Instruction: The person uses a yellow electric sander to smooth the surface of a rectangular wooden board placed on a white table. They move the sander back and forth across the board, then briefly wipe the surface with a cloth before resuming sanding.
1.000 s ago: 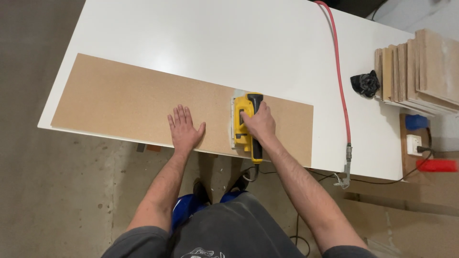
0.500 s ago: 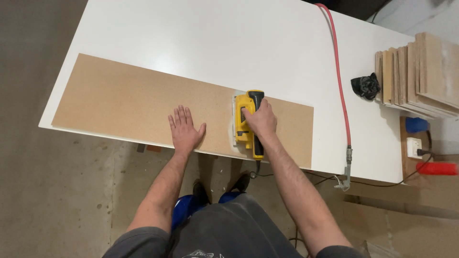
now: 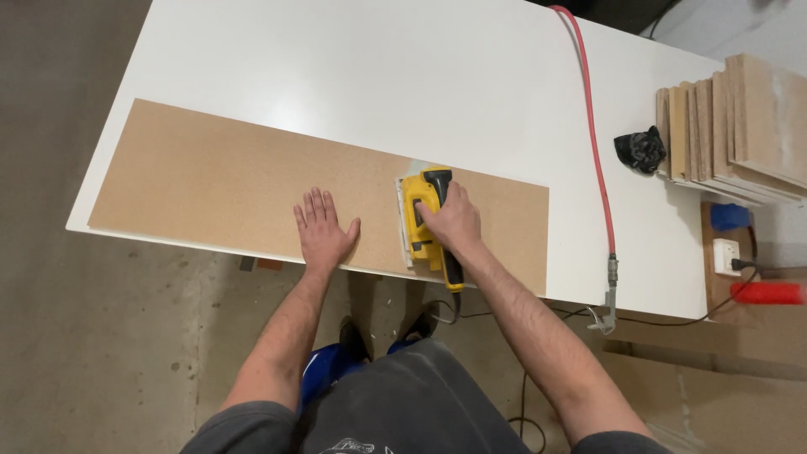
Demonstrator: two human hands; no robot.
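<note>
Sander (image 3: 423, 220) shifted left on board (image 3: 210, 181), left hand (image 3: 323, 233) unmoved

A long brown board (image 3: 252, 189) lies flat on a white surface (image 3: 378, 76), close to its near edge. The left hand (image 3: 324, 231) rests flat on the board, fingers (image 3: 313, 204) spread. Just to its right, the right hand (image 3: 454, 220) grips a yellow and black sander (image 3: 420, 220), which sits on the board. A red hose (image 3: 593, 126) runs across the surface further right and ends in a metal fitting (image 3: 607, 290) hanging over the edge. Beyond the hose lie a crumpled black cloth (image 3: 640, 149) and a stack of boards (image 3: 740, 126).
</note>
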